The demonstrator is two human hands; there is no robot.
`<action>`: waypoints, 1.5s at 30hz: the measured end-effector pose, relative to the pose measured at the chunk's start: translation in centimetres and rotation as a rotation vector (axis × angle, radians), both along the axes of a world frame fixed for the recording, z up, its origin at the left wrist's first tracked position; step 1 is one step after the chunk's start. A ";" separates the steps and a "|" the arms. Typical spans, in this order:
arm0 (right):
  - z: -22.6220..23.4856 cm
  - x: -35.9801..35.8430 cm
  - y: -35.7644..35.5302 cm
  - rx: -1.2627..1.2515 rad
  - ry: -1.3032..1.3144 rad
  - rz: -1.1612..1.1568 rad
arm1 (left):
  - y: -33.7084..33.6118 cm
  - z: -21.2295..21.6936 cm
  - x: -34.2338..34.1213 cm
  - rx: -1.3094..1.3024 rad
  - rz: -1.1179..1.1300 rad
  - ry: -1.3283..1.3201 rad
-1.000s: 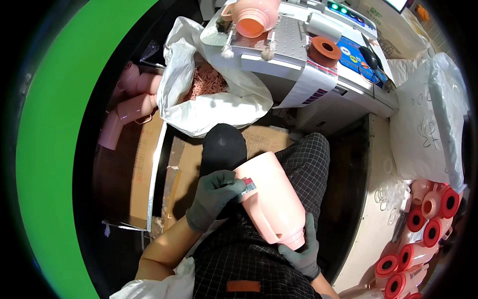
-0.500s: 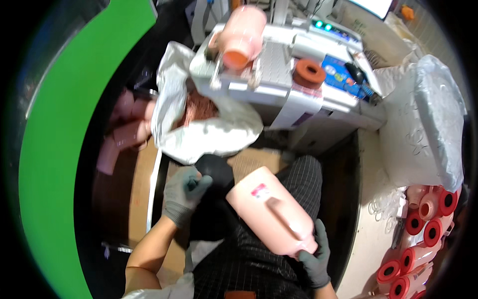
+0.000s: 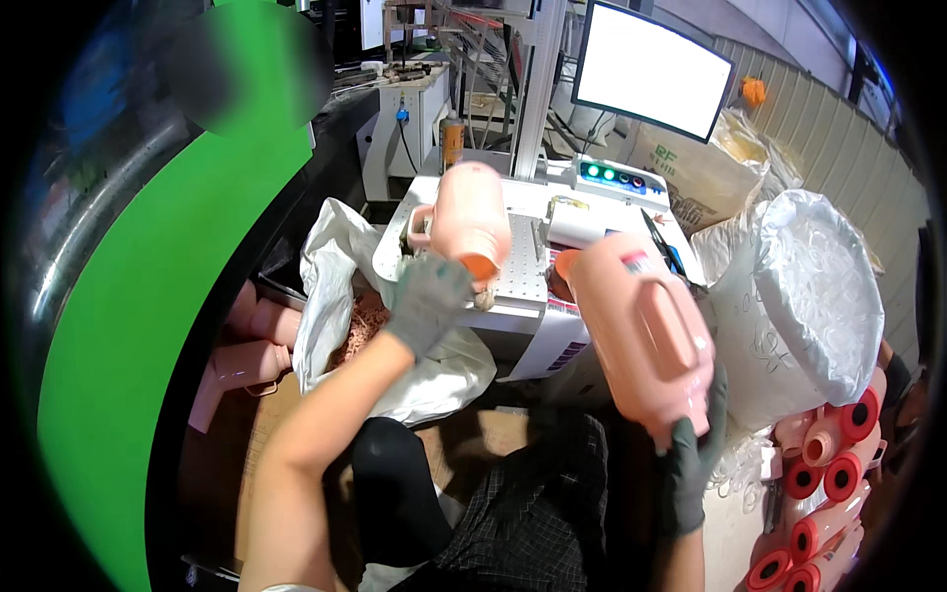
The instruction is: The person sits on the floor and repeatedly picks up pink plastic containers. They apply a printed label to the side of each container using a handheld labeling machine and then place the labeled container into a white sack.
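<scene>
1. While the green wall (image 3: 168,326) fills the whole left side, the white desk (image 3: 523,296) with its perforated top sits at centre, a monitor (image 3: 653,71) glowing above it.
2. Over on the right, a big clear bag of white rings (image 3: 824,286) bulges beside the desk, just above the stack of pink jugs with red caps (image 3: 824,483).
3. Down left of the desk, an open white sack (image 3: 340,286) shows pinkish scraps inside, and more pink jugs (image 3: 242,350) lie on the floor next to it.
4. And there is the pink jug (image 3: 641,326), tilted in the air in front of the desk's right edge, neck up toward the desk, base down.
5. The right hand (image 3: 691,454), in a dark glove, clenches around that jug's lower end from beneath.
6. A second pink jug on the desk (image 3: 472,219) stands on the perforated top, orange opening facing the camera.
7. The left hand (image 3: 429,301), gloved in grey, is up at that jug's orange mouth, fingers curled and touching it; I cannot tell whether it truly grips.
</scene>
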State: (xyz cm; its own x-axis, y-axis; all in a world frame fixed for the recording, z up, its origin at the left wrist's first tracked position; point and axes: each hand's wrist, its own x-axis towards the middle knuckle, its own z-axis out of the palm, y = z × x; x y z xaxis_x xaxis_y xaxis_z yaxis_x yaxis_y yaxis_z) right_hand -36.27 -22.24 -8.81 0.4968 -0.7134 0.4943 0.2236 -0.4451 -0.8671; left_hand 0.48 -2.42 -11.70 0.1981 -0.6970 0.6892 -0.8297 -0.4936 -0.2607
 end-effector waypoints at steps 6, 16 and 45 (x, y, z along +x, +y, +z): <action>4.0 15.3 2.7 -0.649 0.371 -0.062 | 11.1 3.5 -17.6 -0.197 -0.481 0.081; 0.4 33.2 7.5 -1.132 0.559 -0.172 | 16.1 -1.1 -22.7 -0.309 -0.477 0.926; -9.0 0.4 6.8 -0.634 0.418 -0.084 | 12.8 -2.3 -18.9 -0.104 -0.975 1.592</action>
State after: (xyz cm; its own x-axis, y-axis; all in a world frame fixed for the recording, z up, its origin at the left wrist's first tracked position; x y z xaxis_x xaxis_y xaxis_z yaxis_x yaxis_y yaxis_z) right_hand -35.82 -15.46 -17.86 0.6892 -0.3997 0.6043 -0.1241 -0.8868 -0.4451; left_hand -18.41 10.41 -14.00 0.2244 -0.9191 0.3238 -0.1971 0.2826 0.9388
